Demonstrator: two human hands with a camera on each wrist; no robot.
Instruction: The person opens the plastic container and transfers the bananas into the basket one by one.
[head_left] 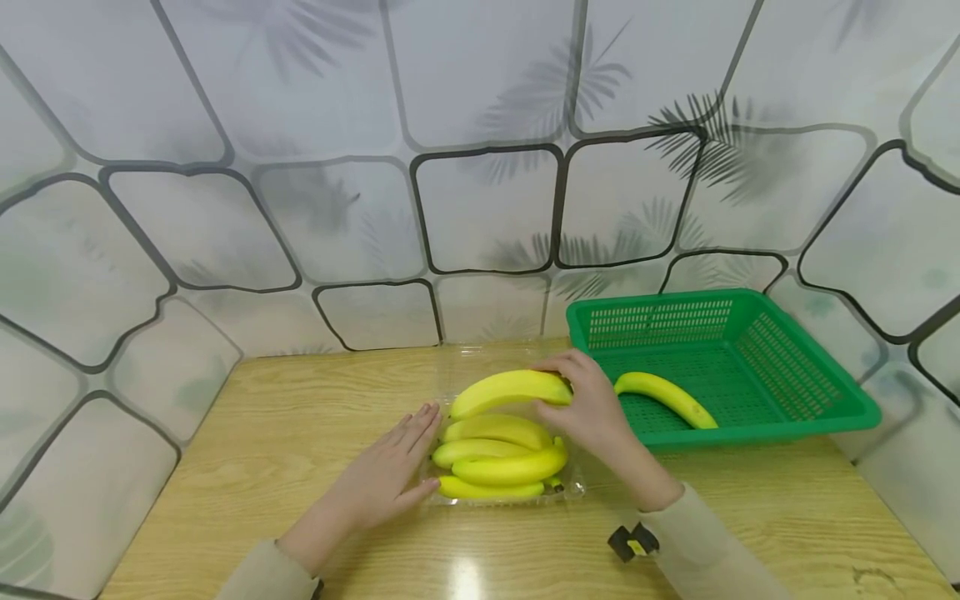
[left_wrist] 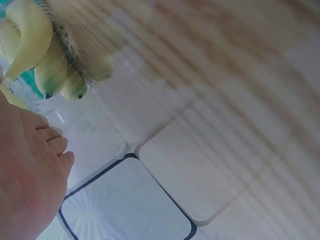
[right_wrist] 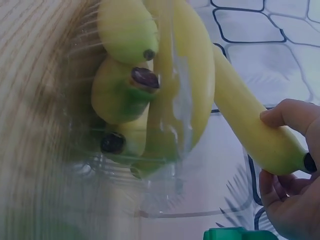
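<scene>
A clear plastic clamshell box (head_left: 573,486) sits mid-table with several yellow bananas (head_left: 510,468) lying side by side in it. My right hand (head_left: 588,404) pinches one banana (head_left: 512,390) near its right end, over the far part of the box. In the right wrist view, thumb and fingers grip that banana (right_wrist: 250,120) close to its dark tip. My left hand (head_left: 386,475) lies along the left side of the box, its fingers straight. The left wrist view shows the left hand (left_wrist: 30,165) beside the bananas (left_wrist: 50,65).
At the right stands a green plastic basket (head_left: 817,367) with slotted walls, holding one banana (head_left: 671,398). The wooden table (head_left: 285,433) meets a patterned backdrop (head_left: 487,208) at the back and sides. The clear lid (head_left: 487,360) stands open at the box's far side.
</scene>
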